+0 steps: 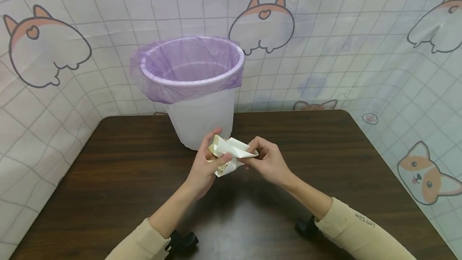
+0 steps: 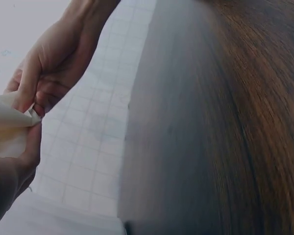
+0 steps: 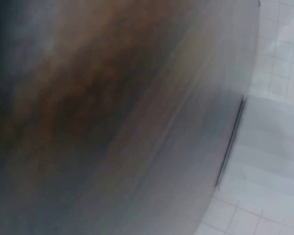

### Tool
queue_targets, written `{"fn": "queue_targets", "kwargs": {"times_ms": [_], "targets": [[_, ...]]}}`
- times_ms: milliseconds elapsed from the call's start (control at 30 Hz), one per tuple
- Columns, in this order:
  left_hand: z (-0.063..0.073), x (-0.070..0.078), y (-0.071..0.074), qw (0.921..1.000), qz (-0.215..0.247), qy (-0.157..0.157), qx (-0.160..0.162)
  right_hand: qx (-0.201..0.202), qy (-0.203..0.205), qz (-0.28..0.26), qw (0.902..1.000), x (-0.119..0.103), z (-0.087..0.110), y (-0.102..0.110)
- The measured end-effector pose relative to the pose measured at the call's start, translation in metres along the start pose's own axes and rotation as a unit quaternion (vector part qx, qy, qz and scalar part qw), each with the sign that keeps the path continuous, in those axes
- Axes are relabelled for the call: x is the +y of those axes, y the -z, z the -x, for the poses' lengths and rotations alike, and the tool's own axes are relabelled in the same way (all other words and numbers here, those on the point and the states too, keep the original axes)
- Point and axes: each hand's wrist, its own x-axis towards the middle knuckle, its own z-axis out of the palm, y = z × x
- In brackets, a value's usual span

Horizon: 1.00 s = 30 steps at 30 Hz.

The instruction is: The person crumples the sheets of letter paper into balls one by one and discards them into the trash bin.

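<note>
Both hands hold a folded white sheet (image 1: 234, 147) with yellowish printed parts, like a paper wrapper, above the dark wooden table. My left hand (image 1: 203, 171) grips its left side, thumb in front and fingers behind. At the right edge, my right hand (image 1: 271, 163) pinches a folded corner between thumb and fingers. The left wrist view shows the pale sheet (image 2: 7, 120) between the left hand (image 2: 10, 178) and the right hand (image 2: 59, 54), whose fingertips are close together. Neither hand appears in the blurred right wrist view.
Just behind the hands stands a white trash bin (image 1: 202, 119), lined with a purple plastic bag (image 1: 155, 81) folded over its rim. The brown wooden table (image 1: 119, 179) extends around it. A tiled-pattern cloth with cartoon corgis (image 1: 50, 47) surrounds the table's back and sides.
</note>
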Motion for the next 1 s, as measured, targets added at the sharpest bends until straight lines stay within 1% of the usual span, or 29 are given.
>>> {"fn": "queue_targets", "kwargs": {"times_ms": [100,167,233,400,500,633,733,800,933,1000], "targets": [[-0.003,-0.001,-0.002,0.9994,-0.004,0.02,0.029,-0.003,0.006,0.005,1.0,0.001,0.0,0.001],[-0.005,-0.002,-0.003,0.9987,-0.003,0.029,0.042,-0.004,0.006,0.007,1.0,0.002,-0.001,0.002],[-0.007,-0.002,-0.003,0.9984,0.001,0.036,0.043,0.0,0.005,0.01,0.9999,0.002,-0.001,0.002],[-0.01,-0.002,-0.002,0.9982,0.009,0.052,0.028,0.016,0.01,0.025,0.9995,0.002,-0.001,0.002],[-0.01,-0.001,-0.002,0.9983,0.007,0.052,0.026,0.022,0.015,0.031,0.9992,0.003,-0.002,0.001],[-0.01,0.002,-0.003,0.9983,-0.011,0.04,0.041,0.008,0.014,0.025,0.9995,0.002,-0.001,0.001],[-0.01,0.002,-0.003,0.9977,-0.032,0.025,0.055,-0.004,0.003,0.02,0.9998,0.001,0.0,0.002],[-0.011,0.002,-0.003,0.9969,-0.049,0.01,0.061,-0.008,-0.01,0.016,0.9998,0.0,0.0,0.002],[-0.012,-0.001,-0.002,0.9935,-0.086,-0.029,0.069,-0.008,-0.041,-0.017,0.999,0.0,-0.002,0.002],[-0.014,-0.003,-0.001,0.9917,-0.094,-0.046,0.075,-0.006,-0.048,-0.03,0.9984,-0.001,-0.004,0.002]]}}
